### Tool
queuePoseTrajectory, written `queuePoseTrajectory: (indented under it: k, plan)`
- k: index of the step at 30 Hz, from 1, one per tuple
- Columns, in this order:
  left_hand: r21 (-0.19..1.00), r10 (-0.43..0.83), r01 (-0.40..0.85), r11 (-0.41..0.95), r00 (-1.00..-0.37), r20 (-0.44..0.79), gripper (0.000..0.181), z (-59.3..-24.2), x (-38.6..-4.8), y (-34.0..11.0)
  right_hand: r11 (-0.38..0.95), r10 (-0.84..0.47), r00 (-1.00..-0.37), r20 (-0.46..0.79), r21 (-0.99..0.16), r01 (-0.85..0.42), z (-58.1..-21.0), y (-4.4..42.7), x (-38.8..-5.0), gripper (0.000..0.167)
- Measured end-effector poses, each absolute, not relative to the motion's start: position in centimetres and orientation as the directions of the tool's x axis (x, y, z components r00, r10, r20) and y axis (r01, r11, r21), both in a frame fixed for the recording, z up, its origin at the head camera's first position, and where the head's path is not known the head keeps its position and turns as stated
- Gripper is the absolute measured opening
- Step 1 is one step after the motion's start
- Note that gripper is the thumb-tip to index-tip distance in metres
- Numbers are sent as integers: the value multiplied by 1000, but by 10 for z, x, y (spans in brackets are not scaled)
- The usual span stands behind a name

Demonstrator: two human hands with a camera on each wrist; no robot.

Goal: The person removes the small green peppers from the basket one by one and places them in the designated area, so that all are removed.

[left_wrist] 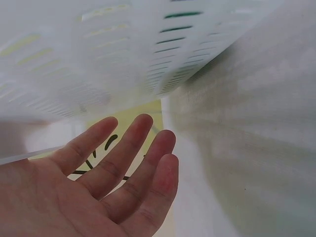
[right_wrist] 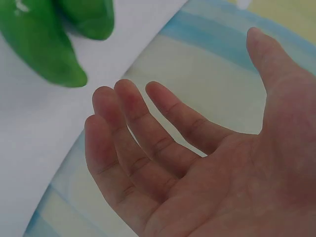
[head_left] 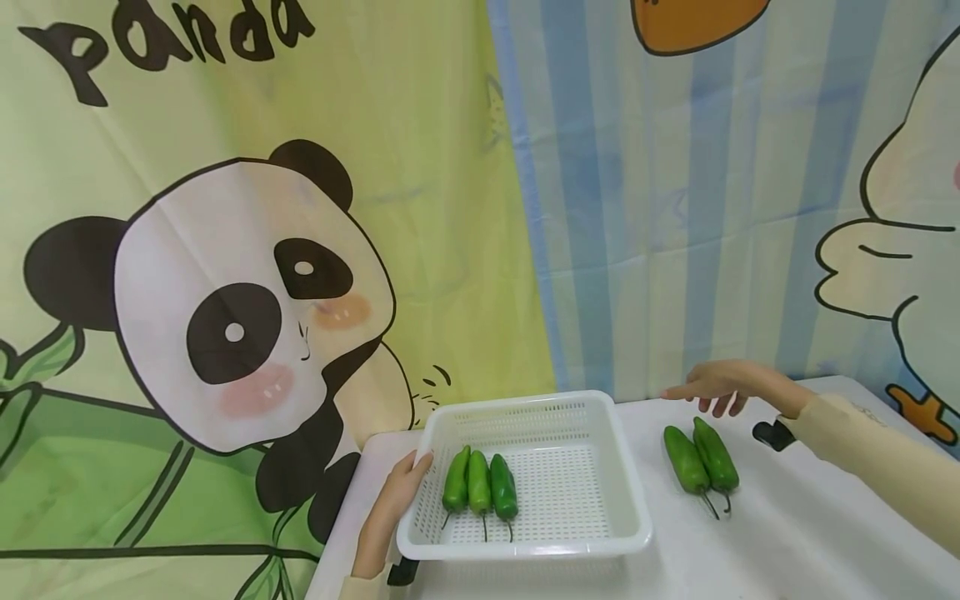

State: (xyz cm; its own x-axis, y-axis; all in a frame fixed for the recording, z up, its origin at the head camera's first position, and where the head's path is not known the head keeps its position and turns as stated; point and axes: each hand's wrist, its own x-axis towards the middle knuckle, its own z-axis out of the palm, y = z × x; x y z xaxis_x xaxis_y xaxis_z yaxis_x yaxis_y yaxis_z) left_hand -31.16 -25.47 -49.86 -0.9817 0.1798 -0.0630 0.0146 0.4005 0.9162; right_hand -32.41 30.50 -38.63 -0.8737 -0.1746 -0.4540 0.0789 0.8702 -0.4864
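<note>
A white basket (head_left: 566, 492) holds three green peppers (head_left: 478, 483) side by side on its left. My left hand (head_left: 392, 500) holds the basket's left rim, the thumb over the edge and the fingers outside; in the left wrist view the hand (left_wrist: 113, 182) has its fingers spread and slightly bent beside the slotted wall (left_wrist: 118, 54). My right hand (head_left: 723, 385) hovers beyond two green peppers (head_left: 701, 458) lying on the cloth to the basket's right, touching neither. In the right wrist view that hand (right_wrist: 197, 158) is empty, fingers apart, near the pepper tips (right_wrist: 54, 54).
The white-covered table (head_left: 592, 579) ends against a hanging curtain (head_left: 450, 208) with a panda drawing and blue stripes. By the right sleeve (head_left: 870, 458) a dark object (head_left: 772, 435) shows, apparently a wrist strap or camera.
</note>
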Motion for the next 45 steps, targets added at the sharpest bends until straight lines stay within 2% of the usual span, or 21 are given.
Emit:
queuePoseTrajectory:
  k: [15,21,26,30,45]
  plan:
    - [908,186,22,417,-981,-61,64,-499,-313,-257,830,-278,-870,-408,-557,-4,-369,252,-317,78]
    - [908,180,20,418,-982,-61,63,-499,-313,-255,800,-331,-853,-403,-600,-27,-365,229,-315,71]
    - [907,180,17,420,-982,-64,64,-498,-312,-255,777,-368,-839,-400,-628,-42,-365,211,-317,73]
    - [909,175,11,416,-982,-68,64,-499,-312,-255,771,-388,-831,-399,-635,-56,-366,196,-320,73]
    - [913,170,15,408,-984,-60,64,-499,-312,-256,772,-446,-798,-406,-625,-113,-377,128,-326,57]
